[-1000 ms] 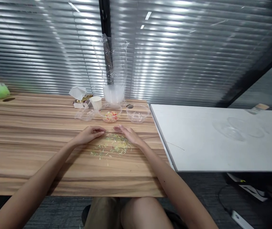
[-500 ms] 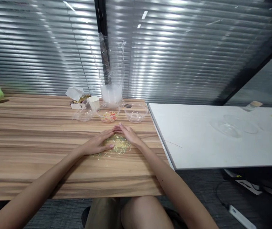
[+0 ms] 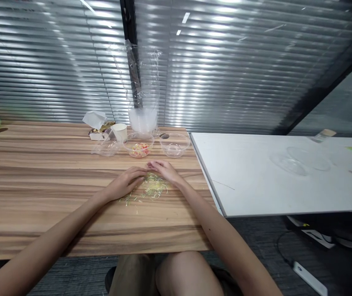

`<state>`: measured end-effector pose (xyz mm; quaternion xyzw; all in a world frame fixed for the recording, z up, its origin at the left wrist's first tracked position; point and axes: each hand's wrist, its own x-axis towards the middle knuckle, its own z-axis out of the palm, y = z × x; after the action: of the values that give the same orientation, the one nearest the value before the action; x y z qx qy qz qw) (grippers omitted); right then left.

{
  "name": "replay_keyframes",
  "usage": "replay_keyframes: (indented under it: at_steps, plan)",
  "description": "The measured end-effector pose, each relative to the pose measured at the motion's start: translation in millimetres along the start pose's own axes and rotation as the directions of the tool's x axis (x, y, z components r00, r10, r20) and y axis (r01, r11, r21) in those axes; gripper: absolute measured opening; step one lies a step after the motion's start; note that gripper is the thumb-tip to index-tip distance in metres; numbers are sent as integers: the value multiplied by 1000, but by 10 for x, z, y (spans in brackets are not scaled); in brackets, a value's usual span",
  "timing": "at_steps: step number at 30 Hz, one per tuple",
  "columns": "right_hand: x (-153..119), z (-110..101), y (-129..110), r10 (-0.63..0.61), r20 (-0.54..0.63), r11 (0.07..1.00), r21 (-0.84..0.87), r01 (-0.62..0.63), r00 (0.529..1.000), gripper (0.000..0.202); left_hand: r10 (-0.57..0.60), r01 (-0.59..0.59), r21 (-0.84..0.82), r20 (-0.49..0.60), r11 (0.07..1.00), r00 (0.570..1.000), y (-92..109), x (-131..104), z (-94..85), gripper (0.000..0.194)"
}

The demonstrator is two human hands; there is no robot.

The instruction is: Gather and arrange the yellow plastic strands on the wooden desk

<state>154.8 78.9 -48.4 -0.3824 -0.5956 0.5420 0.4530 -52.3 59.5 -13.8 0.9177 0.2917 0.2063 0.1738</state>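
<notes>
A loose pile of thin, shiny yellow-green shreds (image 3: 154,187) lies on the wood-grain table, with some strands scattered toward its lower left. My left hand (image 3: 126,183) rests along the left edge of the pile, its fingers slightly bent and pointing toward my right hand. Around the far right edge curves my right hand (image 3: 166,171), fingers stretched out. The fingertips of both hands come close together at the far side of the shreds; whether they touch, I cannot tell. Neither hand holds anything that I can see.
Beyond my hands stand a clear bowl of red and yellow bits (image 3: 139,150), another clear bowl (image 3: 174,149), a paper cup (image 3: 120,132), crumpled clear plastic (image 3: 106,148), a tissue pack (image 3: 95,120) and bagged stacked cups (image 3: 143,120). A white table (image 3: 240,181) adjoins on the right, bearing clear lids (image 3: 308,159).
My left thumb has drawn in from over the shreds toward the fingers, and the left fingers bend more. My right hand has flattened slightly. The view has shifted a little.
</notes>
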Motion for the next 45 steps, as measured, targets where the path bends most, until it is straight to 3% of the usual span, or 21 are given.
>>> replay_keyframes:
  at_steps: [6, 10, 15, 21, 27, 32, 45]
  plan:
    - [-23, -97, -107, 37, 19, 999, -4, -37, 999, 25, 41, -41, 18, -22, 999, 999, -33, -3, 16, 32]
    - [-74, -311, -232, 45, 47, 989, -144, -37, 998, 16, 20, -19, 20, -45, 1000, 999, 1, 7, 4, 31]
    - [-141, -488, -355, 101, 172, 955, -292, -47, 980, 17, 7, -5, 24, -80, 1000, 997, -4, 13, -1, 32]
    - [-163, -559, -388, 134, 276, 945, -325, -38, 952, 15, -16, 18, 24, -79, 1000, 997, -55, 6, -34, 33]
    - [-147, -562, -382, 165, 291, 917, -397, -38, 942, 11, -62, 62, -3, -29, 998, 998, -79, 14, -103, 34]
    - [-140, -504, -399, 161, 262, 894, -446, -29, 951, 7, -77, 78, 18, -69, 997, 995, -96, 15, -89, 33]
    - [-153, -453, -431, 153, 270, 879, -478, -6, 950, 6, 11, -3, 62, -127, 998, 992, -79, 29, -4, 20]
